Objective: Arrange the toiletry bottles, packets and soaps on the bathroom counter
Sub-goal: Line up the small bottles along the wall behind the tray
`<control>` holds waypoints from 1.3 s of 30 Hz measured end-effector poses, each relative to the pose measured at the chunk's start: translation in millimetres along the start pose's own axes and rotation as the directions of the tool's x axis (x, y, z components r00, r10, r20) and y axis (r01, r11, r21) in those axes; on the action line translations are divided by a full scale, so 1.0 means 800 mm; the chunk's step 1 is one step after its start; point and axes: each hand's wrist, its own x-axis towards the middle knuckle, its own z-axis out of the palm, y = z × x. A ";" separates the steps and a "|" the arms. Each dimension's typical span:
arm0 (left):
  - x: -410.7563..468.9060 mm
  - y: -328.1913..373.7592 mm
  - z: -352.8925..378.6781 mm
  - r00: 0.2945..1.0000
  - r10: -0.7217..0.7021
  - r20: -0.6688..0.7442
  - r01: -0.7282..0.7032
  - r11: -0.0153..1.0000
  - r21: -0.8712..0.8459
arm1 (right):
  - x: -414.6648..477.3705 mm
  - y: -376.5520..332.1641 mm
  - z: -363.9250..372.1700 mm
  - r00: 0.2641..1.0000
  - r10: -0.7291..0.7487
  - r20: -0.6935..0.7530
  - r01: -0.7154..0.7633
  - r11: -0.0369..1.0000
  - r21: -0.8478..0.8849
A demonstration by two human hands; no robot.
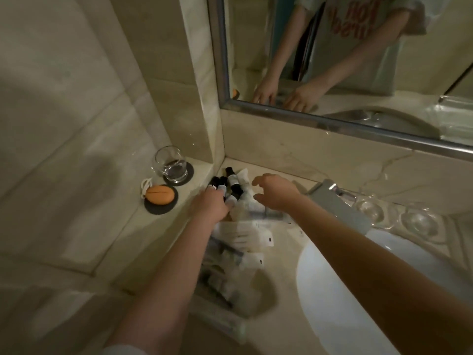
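Several small dark toiletry bottles (pixel 231 184) lie in the counter's back corner below the mirror. My left hand (pixel 211 204) rests on them, its fingers curled around one or two; motion blur hides how firm the hold is. My right hand (pixel 275 192) hovers just to the right of the bottles, fingers spread, holding nothing. White packets (pixel 245 235) lie in a loose pile on the marble counter (pixel 286 254) under and in front of my hands. More blurred packets and tubes (pixel 222 280) trail toward the front edge.
On a raised ledge to the left stand a glass tumbler (pixel 171 163) on a dark coaster and an orange soap (pixel 158 193) on another coaster. A white basin (pixel 358 298) fills the right. A chrome tap (pixel 332 198) and clear tap handles (pixel 419 221) stand behind it.
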 end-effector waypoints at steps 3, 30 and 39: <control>0.023 0.012 0.010 1.000 -0.023 -0.003 0.023 0.999 -0.023 | 0.029 0.004 0.001 1.000 0.003 0.008 -0.003 0.999 0.033; 0.049 -0.055 -0.021 0.963 -0.144 -0.226 0.009 0.861 -0.508 | 0.174 -0.047 0.054 0.952 0.261 0.160 -0.289 0.939 0.186; 0.020 -0.035 -0.040 0.977 -0.149 -0.153 0.046 0.847 -0.529 | 0.135 -0.028 0.030 0.960 0.256 0.118 -0.280 0.831 0.480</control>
